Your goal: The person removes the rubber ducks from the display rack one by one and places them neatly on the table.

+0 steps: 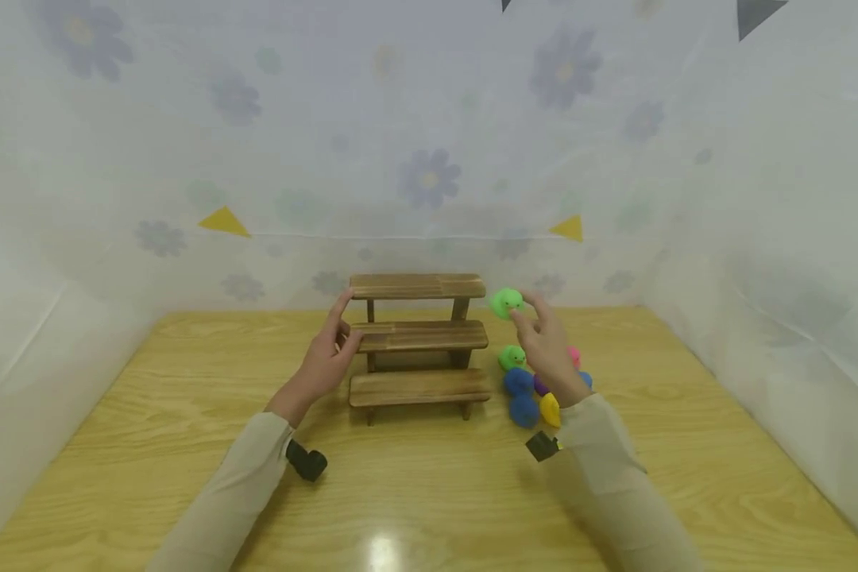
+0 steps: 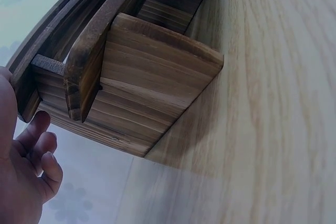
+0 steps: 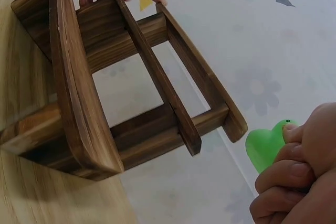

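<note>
A three-tier wooden shelf stand [image 1: 418,386] stands on the table, its steps rising toward the back wall. My left hand [image 1: 326,359] is at its left end, index finger reaching to the top step and thumb resting at the middle step. In the left wrist view, the other fingers of the left hand [image 2: 34,166] curl loosely beside the stand's end. My right hand [image 1: 549,349] pinches a light green rubber duck [image 1: 506,303] between thumb and index finger, in the air just right of the top step. In the right wrist view, the right hand partly covers the duck [image 3: 262,148].
Several small toys lie on the table [image 1: 400,492] right of the stand: another green duck [image 1: 512,357], blue ones [image 1: 523,411], a yellow one [image 1: 550,409] and a pink one [image 1: 575,356]. The right forearm partly covers this group. A flower-patterned sheet [image 1: 429,119] encloses the back and sides.
</note>
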Available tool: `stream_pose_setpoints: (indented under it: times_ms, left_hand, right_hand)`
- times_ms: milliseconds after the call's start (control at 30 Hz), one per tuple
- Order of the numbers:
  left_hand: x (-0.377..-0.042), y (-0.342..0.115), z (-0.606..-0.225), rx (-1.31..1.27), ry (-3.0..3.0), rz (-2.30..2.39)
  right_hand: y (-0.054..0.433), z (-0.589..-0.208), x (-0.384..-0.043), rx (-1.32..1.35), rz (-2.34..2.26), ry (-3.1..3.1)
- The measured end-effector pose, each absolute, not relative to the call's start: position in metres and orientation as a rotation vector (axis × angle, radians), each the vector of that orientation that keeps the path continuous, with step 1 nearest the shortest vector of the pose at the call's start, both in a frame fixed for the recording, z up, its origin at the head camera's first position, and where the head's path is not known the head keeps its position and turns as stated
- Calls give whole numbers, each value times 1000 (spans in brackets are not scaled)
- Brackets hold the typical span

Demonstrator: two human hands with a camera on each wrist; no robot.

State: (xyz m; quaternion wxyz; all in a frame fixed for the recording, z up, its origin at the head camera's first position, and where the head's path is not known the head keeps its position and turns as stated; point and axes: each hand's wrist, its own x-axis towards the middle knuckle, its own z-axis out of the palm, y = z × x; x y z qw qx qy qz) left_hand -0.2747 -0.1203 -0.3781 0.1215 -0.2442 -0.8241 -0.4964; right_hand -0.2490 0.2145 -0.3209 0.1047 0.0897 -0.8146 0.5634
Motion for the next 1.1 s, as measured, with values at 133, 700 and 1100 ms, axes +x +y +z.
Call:
stream_pose_setpoints:
  times_ms: [133, 700, 1100]
  left_hand:
    - [-276, -121, -378, -712, -2403, -1451]
    - [-265, -117, -369, -690, -2436, -1453]
    - [-275, -123, -380, -708, -2424, -1424]
  right_hand:
    - [222, -321, -245, 243, 1616, -2413]
    - [255, -331, -222, 156, 1476, -2517]
    - [280, -343, -209, 185, 1565, -2416]
